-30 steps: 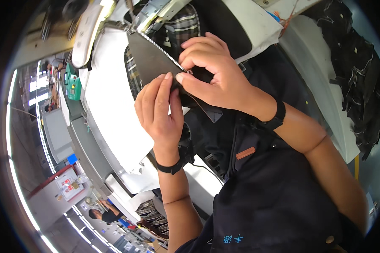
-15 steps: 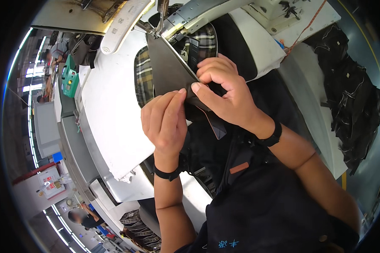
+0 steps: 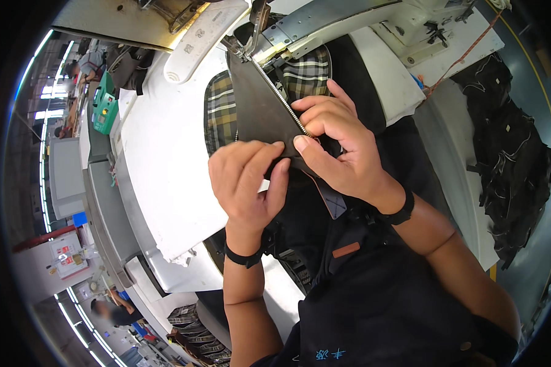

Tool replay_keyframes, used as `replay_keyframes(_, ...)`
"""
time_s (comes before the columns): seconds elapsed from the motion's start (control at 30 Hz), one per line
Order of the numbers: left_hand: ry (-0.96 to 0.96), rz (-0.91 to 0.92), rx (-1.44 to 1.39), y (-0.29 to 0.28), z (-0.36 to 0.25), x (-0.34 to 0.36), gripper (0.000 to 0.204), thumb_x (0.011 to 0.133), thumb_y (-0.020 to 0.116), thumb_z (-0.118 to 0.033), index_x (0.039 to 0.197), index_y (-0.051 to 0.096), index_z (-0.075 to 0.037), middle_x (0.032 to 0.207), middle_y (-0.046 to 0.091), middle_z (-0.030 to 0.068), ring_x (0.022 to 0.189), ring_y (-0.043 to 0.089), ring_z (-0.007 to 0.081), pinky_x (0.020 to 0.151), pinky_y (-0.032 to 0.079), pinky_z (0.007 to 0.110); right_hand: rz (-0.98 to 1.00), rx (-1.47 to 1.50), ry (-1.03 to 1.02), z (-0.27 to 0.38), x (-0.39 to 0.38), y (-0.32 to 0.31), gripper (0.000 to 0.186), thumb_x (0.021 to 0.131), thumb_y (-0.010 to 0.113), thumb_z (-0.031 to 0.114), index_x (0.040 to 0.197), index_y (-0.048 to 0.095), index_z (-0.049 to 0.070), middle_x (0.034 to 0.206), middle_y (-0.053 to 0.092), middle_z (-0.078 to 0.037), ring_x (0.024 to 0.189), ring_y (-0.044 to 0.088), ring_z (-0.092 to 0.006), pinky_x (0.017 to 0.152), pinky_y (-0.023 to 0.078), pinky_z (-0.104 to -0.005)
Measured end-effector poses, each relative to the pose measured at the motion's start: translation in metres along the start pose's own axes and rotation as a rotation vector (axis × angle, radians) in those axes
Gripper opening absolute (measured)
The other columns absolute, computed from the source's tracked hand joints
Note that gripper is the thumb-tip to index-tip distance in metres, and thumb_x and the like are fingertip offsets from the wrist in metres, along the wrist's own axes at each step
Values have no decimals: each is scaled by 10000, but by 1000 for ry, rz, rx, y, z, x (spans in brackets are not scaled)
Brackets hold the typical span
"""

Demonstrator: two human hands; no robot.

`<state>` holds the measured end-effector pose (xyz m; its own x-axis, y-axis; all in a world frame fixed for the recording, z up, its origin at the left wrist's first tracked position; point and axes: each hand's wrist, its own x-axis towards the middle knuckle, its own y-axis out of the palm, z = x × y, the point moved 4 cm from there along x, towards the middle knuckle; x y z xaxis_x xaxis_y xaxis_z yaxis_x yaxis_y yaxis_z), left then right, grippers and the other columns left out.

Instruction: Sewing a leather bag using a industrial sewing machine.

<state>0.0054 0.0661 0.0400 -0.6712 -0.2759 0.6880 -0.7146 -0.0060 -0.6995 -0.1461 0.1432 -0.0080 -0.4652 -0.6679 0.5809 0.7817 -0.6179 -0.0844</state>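
Note:
A dark brown fabric panel point(image 3: 260, 110) stretches from a sewing machine's needle area point(image 3: 242, 54) toward me. A pale-toothed zipper point(image 3: 277, 90) runs along its right edge. My right hand point(image 3: 343, 140) is closed on the panel's near right corner by the zipper, thumb on top and fingers curled. Beside it, my left hand point(image 3: 245, 180) rests its fingertips on the panel's near edge, thumb apart from the index finger. Plaid lining point(image 3: 220, 110) shows left of the panel, with more beyond its right side. A dark flat tag point(image 3: 332, 199) hangs below my right hand.
The white table point(image 3: 165, 165) spreads to the left. Above the work sits the machine arm point(image 3: 330, 24), with a white elongated housing point(image 3: 205, 40) beside it. A heap of dark pieces point(image 3: 502, 153) lies at the right. A green device point(image 3: 105, 107) stands far left.
The view has shifted, so the scene sits lower and farther right. My left thumb has come away from its index fingertip. My right hand keeps its grip at the zipper edge.

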Motion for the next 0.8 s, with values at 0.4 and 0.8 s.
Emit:
replay_keyframes(0.4, -181, 8, 2, 17, 13, 13, 426, 940, 714, -126, 1344, 625, -23, 1355, 616, 168, 1237, 560, 352, 1077, 415, 438, 16, -45, -19, -5, -4, 1, 149, 876, 726, 118, 813, 596, 83, 894, 653, -29, 1110, 667, -254, 1195, 291, -494)
replay_keyframes(0.8, -676, 2, -308, 18, 30, 14, 291, 1048, 528, -65, 1302, 657, -11, 1253, 704, 156, 1134, 674, 231, 991, 497, 323, 59, -17, -4, 7, 6, 0, 140, 858, 732, 85, 825, 597, 67, 891, 640, -42, 1048, 668, -247, 1167, 329, -482)
